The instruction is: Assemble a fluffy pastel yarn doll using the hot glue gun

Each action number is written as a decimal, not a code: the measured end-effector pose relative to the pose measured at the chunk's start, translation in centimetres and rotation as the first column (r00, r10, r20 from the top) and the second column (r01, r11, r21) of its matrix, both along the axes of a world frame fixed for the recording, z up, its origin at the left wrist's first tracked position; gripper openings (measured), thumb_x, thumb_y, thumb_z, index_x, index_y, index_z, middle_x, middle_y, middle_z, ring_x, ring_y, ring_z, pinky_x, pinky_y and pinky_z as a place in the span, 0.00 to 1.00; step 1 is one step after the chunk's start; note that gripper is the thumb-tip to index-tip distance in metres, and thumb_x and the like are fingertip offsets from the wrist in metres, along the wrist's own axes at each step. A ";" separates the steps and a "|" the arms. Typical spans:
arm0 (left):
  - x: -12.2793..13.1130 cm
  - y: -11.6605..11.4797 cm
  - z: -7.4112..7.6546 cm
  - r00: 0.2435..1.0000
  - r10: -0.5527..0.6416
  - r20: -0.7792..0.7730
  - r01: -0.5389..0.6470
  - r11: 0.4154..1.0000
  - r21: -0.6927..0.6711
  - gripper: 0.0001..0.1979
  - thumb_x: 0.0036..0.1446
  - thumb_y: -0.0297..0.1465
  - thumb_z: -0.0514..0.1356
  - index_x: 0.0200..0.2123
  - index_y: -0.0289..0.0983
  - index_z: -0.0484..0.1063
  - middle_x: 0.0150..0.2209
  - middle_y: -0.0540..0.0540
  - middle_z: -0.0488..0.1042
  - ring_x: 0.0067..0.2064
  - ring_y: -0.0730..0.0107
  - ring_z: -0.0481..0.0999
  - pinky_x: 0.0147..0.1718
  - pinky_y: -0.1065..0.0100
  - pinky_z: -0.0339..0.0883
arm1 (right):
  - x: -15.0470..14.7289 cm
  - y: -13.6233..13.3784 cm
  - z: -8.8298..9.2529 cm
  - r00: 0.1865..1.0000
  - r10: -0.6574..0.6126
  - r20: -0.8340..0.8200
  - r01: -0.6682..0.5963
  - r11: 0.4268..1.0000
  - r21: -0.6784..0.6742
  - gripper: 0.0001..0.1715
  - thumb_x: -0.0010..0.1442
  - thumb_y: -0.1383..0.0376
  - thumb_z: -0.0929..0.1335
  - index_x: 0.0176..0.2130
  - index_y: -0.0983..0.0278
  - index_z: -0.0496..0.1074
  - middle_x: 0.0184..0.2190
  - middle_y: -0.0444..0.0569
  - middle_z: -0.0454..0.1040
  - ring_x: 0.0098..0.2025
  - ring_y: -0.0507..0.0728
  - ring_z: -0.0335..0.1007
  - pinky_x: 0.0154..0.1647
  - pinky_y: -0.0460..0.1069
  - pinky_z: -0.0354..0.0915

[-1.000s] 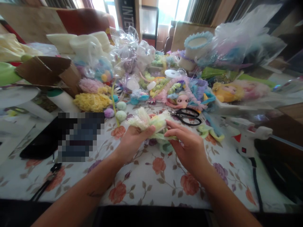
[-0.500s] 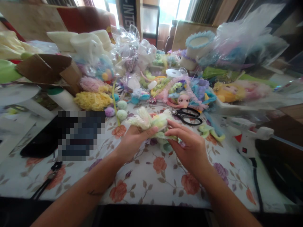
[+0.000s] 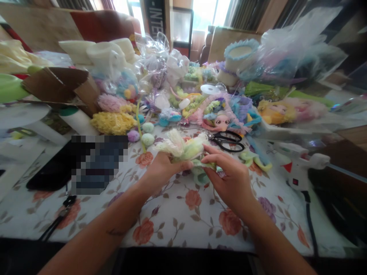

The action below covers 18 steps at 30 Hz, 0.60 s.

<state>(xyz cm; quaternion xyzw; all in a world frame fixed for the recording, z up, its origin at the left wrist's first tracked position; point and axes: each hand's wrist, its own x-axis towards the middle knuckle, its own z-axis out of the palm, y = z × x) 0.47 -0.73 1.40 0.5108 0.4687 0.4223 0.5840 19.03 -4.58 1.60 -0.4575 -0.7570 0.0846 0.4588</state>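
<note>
Over the middle of the table, my left hand (image 3: 163, 168) grips a soft pale green and cream bundle (image 3: 192, 148) with fluffy, yarn-like tufts. Its thumb lies along the near side; the other fingers are mostly hidden behind. My right hand (image 3: 226, 168) pinches the bundle's right edge, where a pale green strip shows between thumb and fingertips. The exact kind of bundle cannot be made out. Below it hangs a mint-green piece (image 3: 200, 176), partly covered by the hands. Black-handled scissors (image 3: 229, 140) lie just beyond my right hand.
A white glue gun (image 3: 298, 164) stands at right, near fuzzy green strips (image 3: 256, 160). Pom-poms (image 3: 148, 139), yellow yarn (image 3: 113, 123) and a doll face (image 3: 222, 122) lie farther back. A black phone (image 3: 48, 168) is at left, beside a blurred-out patch. Plastic-wrapped items fill the back.
My left thumb has slid slightly right and down along the bundle. The pale green strip by my right fingertips shows more. Both hands keep their hold in about the same place.
</note>
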 end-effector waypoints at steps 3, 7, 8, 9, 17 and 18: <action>-0.2 0.1 0.0 0.995 -0.008 -0.099 0.006 1.000 -0.017 0.13 0.41 0.33 0.75 0.34 0.40 0.84 0.36 0.47 0.84 0.40 0.56 0.82 0.32 0.68 0.75 | 0.0 -0.1 0.0 1.000 -0.001 0.008 0.001 1.000 0.005 0.11 0.60 0.75 0.67 0.38 0.60 0.74 0.50 0.55 0.81 0.55 0.62 0.77 0.50 0.55 0.77; -0.4 0.2 -0.5 0.992 0.015 -0.125 -0.014 1.000 0.009 0.16 0.38 0.32 0.76 0.35 0.41 0.84 0.35 0.47 0.84 0.39 0.56 0.82 0.30 0.68 0.74 | 0.0 -0.1 0.0 1.000 0.002 0.015 -0.002 1.000 0.003 0.11 0.59 0.76 0.67 0.38 0.60 0.73 0.49 0.55 0.82 0.56 0.62 0.77 0.50 0.54 0.77; -0.4 0.2 -0.6 0.989 0.026 -0.149 -0.025 1.000 0.009 0.16 0.37 0.32 0.76 0.34 0.41 0.84 0.33 0.47 0.84 0.37 0.56 0.82 0.28 0.69 0.73 | 0.0 -0.1 0.0 1.000 0.003 0.015 -0.003 1.000 0.003 0.11 0.59 0.76 0.67 0.38 0.60 0.73 0.49 0.55 0.82 0.56 0.62 0.77 0.50 0.54 0.77; -0.5 0.2 -0.7 0.984 0.032 -0.177 -0.032 0.999 0.007 0.15 0.37 0.32 0.76 0.33 0.40 0.84 0.31 0.47 0.83 0.36 0.57 0.81 0.27 0.69 0.72 | 0.0 -0.1 0.0 1.000 0.002 0.014 -0.002 1.000 0.002 0.11 0.59 0.76 0.67 0.38 0.60 0.74 0.49 0.56 0.82 0.56 0.62 0.77 0.51 0.54 0.77; -0.6 0.2 -0.6 0.910 0.027 -0.414 -0.031 1.000 -0.002 0.20 0.38 0.45 0.74 0.32 0.39 0.82 0.31 0.49 0.82 0.35 0.61 0.80 0.25 0.72 0.68 | 0.0 -0.1 -0.3 1.000 -0.017 0.008 0.017 1.000 0.002 0.07 0.59 0.74 0.69 0.38 0.63 0.74 0.51 0.61 0.80 0.53 0.64 0.79 0.49 0.55 0.77; -0.6 0.2 -0.6 0.901 0.033 -0.432 -0.036 0.999 0.000 0.21 0.38 0.46 0.74 0.33 0.39 0.82 0.31 0.49 0.82 0.35 0.61 0.80 0.25 0.72 0.69 | 0.0 -0.1 -0.3 1.000 -0.018 0.009 0.018 1.000 0.000 0.07 0.59 0.73 0.69 0.38 0.63 0.74 0.51 0.61 0.80 0.53 0.64 0.79 0.49 0.55 0.77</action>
